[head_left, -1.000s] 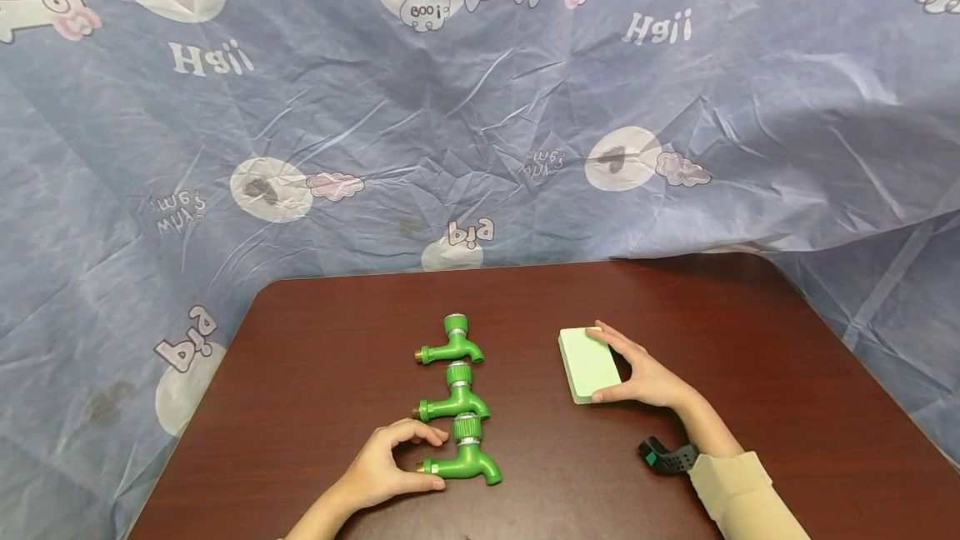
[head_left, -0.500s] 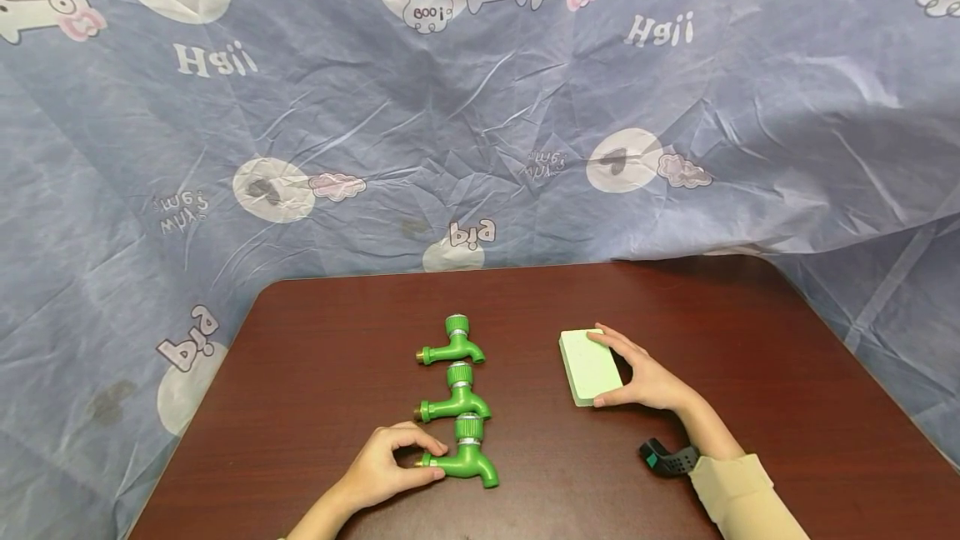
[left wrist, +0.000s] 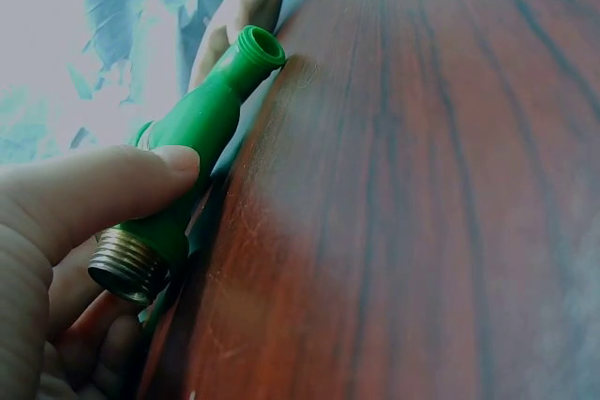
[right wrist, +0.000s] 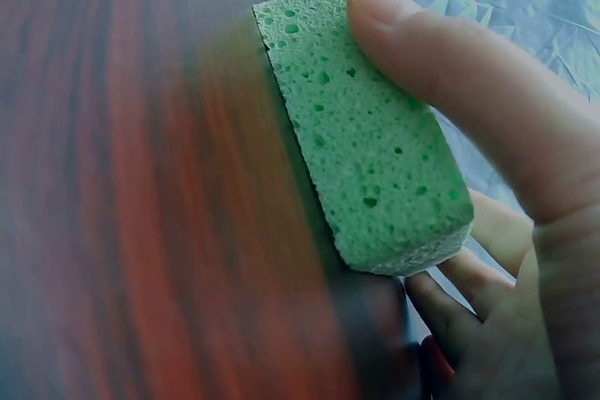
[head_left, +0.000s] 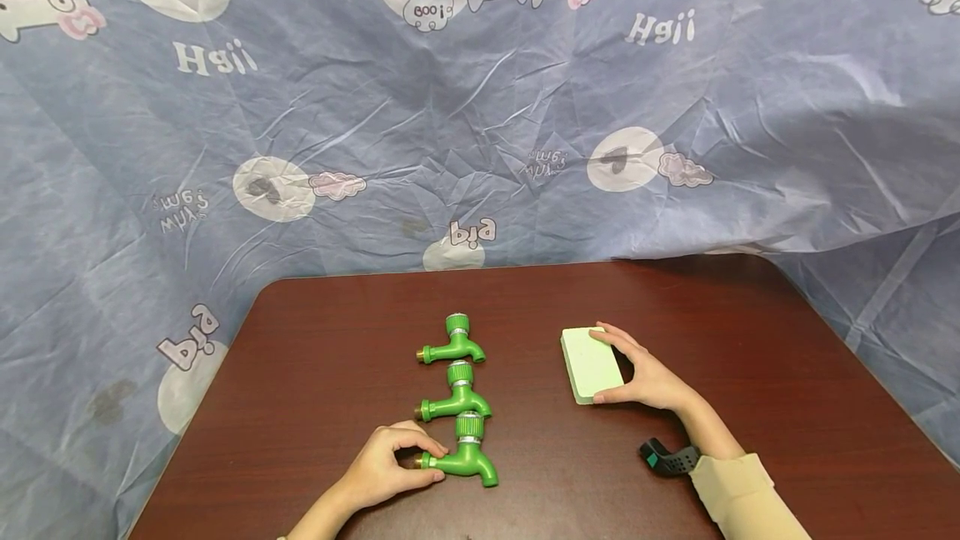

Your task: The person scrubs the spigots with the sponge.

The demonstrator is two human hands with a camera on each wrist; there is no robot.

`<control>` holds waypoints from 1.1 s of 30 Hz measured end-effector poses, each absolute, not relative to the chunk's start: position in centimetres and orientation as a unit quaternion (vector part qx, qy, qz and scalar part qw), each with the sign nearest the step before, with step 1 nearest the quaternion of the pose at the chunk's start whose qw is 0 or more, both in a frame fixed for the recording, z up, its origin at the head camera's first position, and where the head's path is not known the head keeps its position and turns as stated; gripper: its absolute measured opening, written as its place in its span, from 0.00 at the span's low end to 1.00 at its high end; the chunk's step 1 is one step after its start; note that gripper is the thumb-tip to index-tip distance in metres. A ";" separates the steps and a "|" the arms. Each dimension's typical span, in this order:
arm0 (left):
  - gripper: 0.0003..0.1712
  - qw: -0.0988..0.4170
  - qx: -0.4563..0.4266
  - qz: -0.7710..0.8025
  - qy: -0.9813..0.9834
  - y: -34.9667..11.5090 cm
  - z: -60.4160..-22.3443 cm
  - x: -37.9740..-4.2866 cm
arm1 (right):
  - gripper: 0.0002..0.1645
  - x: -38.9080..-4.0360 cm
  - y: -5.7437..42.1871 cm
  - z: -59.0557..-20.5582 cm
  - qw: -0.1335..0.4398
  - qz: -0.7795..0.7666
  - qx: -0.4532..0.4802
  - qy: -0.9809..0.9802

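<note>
Three green taps lie in a column on the table. My left hand [head_left: 386, 465] pinches the nearest tap [head_left: 468, 461] at its inlet end, between thumb and fingers. In the left wrist view, the thumb presses on the body of this tap [left wrist: 202, 124], just ahead of its brass thread. The middle tap [head_left: 459, 398] lies right behind its knob, and the far tap [head_left: 456, 346] sits farther back. To the right, my right hand [head_left: 648, 377] grips a pale green sponge [head_left: 591, 365] by its long sides. The right wrist view shows the porous edge of the sponge [right wrist: 361, 138] close over the tabletop.
The dark red-brown wooden table [head_left: 540, 498] has rounded far corners. Behind it hangs a wrinkled blue cloth [head_left: 420, 123] with cartoon prints. A black strap device [head_left: 667, 458] sits at the right wrist, beside a beige sleeve [head_left: 742, 490].
My left fingers have closed onto the nearest tap's inlet end, and that tap has shifted slightly left. The right hand and sponge look unchanged.
</note>
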State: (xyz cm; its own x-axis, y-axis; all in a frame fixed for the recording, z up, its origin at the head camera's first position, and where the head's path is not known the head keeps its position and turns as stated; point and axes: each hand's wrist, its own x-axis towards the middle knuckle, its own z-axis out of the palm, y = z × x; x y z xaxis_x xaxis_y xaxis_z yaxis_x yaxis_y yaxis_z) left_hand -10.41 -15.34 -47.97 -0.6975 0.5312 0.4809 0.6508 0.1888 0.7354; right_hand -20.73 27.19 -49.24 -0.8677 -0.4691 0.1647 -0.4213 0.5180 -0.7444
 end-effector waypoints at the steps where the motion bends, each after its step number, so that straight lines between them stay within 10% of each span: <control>1: 0.14 0.065 -0.387 -0.507 -0.768 -15.4 -48.2 -10.5 | 0.58 -20.7 27.2 -49.3 0.026 -0.421 -0.255 0.870; 33: 0.10 0.038 -0.347 -0.565 -0.748 -15.4 -48.2 -10.3 | 0.54 -20.4 27.0 -49.1 0.039 -0.489 -0.223 0.842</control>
